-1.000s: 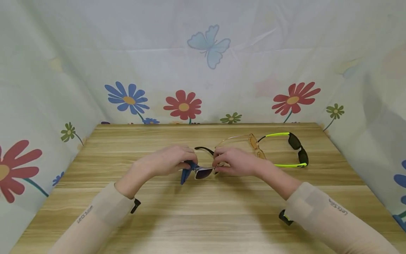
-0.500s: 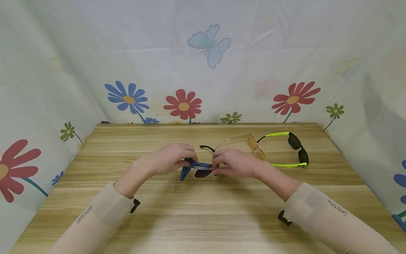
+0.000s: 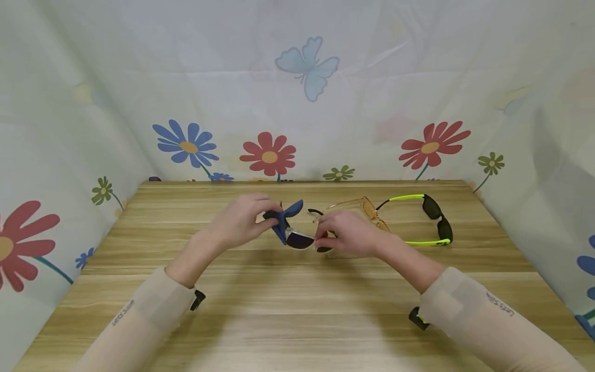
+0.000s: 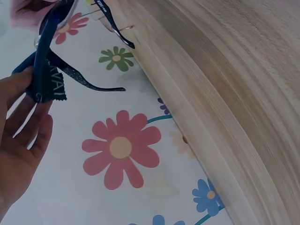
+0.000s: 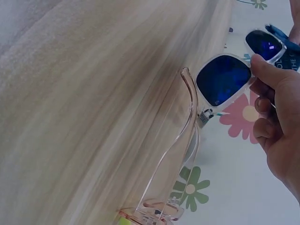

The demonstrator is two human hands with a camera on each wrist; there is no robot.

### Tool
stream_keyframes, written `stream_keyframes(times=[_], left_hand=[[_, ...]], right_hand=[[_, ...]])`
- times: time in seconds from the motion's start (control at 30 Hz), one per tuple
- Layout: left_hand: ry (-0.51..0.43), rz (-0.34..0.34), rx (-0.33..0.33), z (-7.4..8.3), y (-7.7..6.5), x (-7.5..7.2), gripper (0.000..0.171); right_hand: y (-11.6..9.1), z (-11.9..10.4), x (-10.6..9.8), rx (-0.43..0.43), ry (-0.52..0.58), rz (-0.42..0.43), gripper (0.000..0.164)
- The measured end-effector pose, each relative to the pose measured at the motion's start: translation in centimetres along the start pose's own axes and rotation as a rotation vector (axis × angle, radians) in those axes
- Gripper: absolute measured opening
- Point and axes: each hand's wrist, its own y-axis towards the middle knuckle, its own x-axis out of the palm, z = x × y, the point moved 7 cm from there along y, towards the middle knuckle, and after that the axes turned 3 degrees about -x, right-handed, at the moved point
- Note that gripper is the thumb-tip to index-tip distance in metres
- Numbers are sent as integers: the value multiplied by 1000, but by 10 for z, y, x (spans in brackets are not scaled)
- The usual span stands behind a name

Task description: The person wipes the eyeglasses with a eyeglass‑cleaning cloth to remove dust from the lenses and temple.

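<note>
Sunglasses with dark blue lenses (image 5: 224,80) and a clear frame are held up between both hands, over the middle of the table. My right hand (image 3: 348,233) pinches them at the bridge, thumb in front, as the right wrist view shows. A blue cloth (image 3: 294,207) with pale lettering and a zigzag edge hangs folded over the left end of the frame. Between thumb and fingers, my left hand (image 3: 241,219) pinches this cloth. In the left wrist view a dark temple arm (image 4: 86,82) sticks out past the cloth.
Amber-tinted glasses (image 3: 370,207) with thin clear arms lie just behind my right hand. Beyond them are black sunglasses (image 3: 432,206) with neon-yellow arms, unfolded. The wood-grain table (image 3: 297,320) is bordered by a flower-printed curtain (image 3: 353,119).
My left hand has risen and moved slightly away with the cloth, which now spreads wider with a flap standing up. The sunglasses have tilted, and their far temple tip has shifted right.
</note>
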Motion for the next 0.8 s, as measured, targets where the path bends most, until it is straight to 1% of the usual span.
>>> stream_keyframes(times=[0.17, 0.27, 0.37, 0.47, 0.57, 0.67, 0.8], left_hand=[[10, 130, -29, -1, 1, -9, 20], [22, 183, -40, 1, 2, -13, 20], [33, 217, -43, 4, 4, -16, 20], [36, 235, -32, 8, 6, -17, 20], [34, 235, -12, 13, 7, -15, 20], [38, 221, -4, 16, 7, -10, 20], [55, 196, -15, 17, 9, -3, 19]], right_hand=[[-3, 6, -4, 53, 28, 62, 3], [-4, 9, -10, 65, 63, 117, 5], [-5, 12, -15, 90, 100, 163, 5], [-6, 14, -18, 124, 113, 198, 5], [-6, 13, -22, 149, 112, 224, 5], [-5, 10, -24, 149, 117, 245, 5], [-2, 5, -26, 130, 119, 269, 5]])
